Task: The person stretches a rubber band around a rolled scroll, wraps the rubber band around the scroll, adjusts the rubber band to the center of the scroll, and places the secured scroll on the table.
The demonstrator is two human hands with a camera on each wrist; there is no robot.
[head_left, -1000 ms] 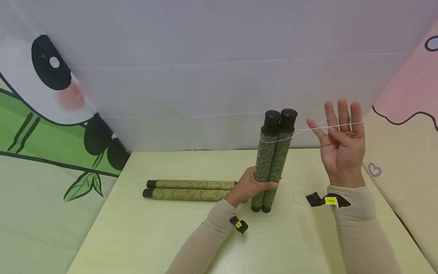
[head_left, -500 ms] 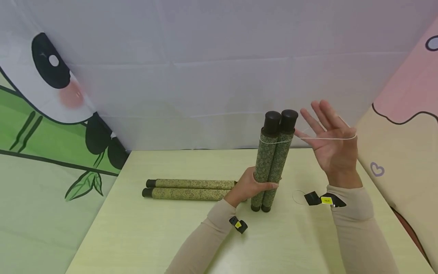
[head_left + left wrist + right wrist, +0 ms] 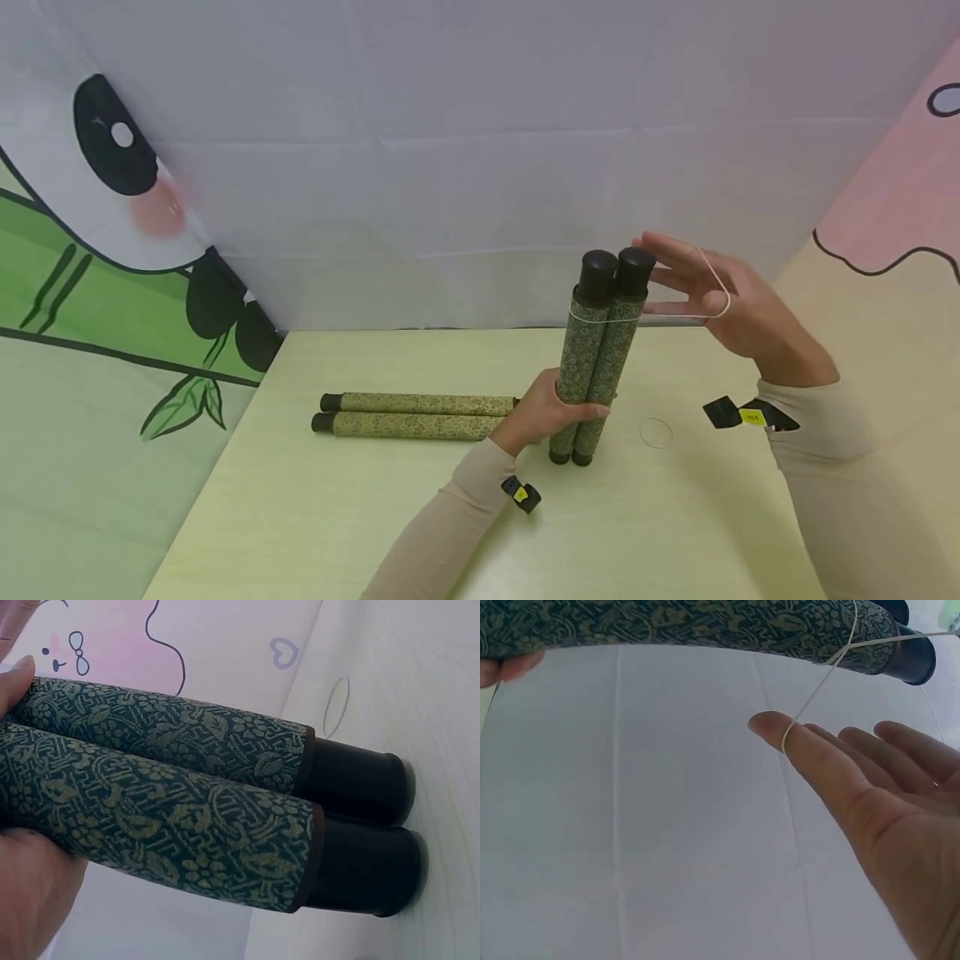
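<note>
In the head view my left hand (image 3: 542, 410) grips two green brocade scrolls (image 3: 583, 358) side by side, upright and slightly tilted. Their black end knobs touch the table in the left wrist view. A thin white rubber band (image 3: 611, 321) circles both scrolls just under the top knobs. It runs on to my right hand (image 3: 738, 308), which stretches it with extended fingers beside the scroll tops. The right wrist view shows the band (image 3: 844, 649) crossed over itself near the scrolls and looped round the thumb (image 3: 817, 754). Part of the fingers is hidden behind the knobs.
Two yellow-green scrolls (image 3: 427, 426) lie side by side on the pale table (image 3: 315, 517), their right ends behind my left hand. Another thin rubber band (image 3: 672, 433) lies right of the upright scrolls. A printed cloth backdrop (image 3: 450, 208) rises behind the table.
My right hand turns from palm-on with fingers raised to fingers pointing left, and comes closer to the scroll tops. The band is shorter between hand and scrolls. My left hand stays still.
</note>
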